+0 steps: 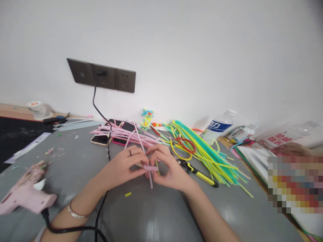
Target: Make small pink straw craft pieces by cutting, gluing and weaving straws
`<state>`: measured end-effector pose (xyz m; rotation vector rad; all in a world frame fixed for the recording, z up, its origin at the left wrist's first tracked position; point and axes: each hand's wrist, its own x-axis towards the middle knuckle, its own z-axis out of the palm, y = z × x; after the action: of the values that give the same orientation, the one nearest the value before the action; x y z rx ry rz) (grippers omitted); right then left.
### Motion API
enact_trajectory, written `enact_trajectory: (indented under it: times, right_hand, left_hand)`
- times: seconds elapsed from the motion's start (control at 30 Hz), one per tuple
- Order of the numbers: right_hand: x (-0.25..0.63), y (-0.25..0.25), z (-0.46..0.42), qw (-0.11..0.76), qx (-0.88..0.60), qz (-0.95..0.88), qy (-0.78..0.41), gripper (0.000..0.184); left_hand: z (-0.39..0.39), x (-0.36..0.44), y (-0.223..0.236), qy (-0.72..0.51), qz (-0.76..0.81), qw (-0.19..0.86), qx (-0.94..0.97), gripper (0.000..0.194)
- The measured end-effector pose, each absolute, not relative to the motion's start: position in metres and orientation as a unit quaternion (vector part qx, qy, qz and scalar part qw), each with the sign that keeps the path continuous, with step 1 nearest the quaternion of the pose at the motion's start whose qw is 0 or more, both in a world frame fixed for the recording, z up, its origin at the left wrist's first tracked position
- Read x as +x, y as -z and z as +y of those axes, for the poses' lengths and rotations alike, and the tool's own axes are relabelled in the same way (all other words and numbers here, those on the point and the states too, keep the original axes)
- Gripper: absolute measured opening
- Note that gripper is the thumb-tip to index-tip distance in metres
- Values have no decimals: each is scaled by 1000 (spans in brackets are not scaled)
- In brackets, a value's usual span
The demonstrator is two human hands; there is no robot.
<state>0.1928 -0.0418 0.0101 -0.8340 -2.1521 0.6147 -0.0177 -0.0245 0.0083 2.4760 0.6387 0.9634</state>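
Between both hands, above the middle of the grey table, is a small piece of bent pink pipe cleaners (pixel 151 168); one strand points down and another rises toward the wall. My left hand (pixel 128 164) pinches it from the left, a dark ring on one finger. From the right, my right hand (pixel 168 168) pinches the same piece, thumb and forefinger closed on it. The fingers partly hide its shape. Just beyond the hands lies a bundle of loose pink pipe cleaners (pixel 133 136). A short yellow bit (pixel 128 194) rests on the table in front.
A pink glue gun (pixel 27 198) lies at left, its black cord crossing the table. At right are green and yellow pipe cleaners (pixel 209 151), scissors (pixel 186 148) and yellow-black pliers (pixel 199 173). Phones (pixel 101 139) lie under the pink bundle. A bottle (pixel 219 124) stands behind; another person's hand (pixel 292 149) is far right.
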Motion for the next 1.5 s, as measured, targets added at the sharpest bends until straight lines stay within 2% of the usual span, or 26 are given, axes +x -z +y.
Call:
enact_trajectory:
  times: [0.77, 1.5]
  right_hand:
    - [191, -8, -42, 362, -327, -841, -236, 31]
    - [190, -9, -43, 347, -330, -846, -236, 30]
  left_hand:
    - [-22, -17, -7, -364, 198, 182, 892, 13]
    - [-21, -18, -5, -372, 185, 179, 892, 12]
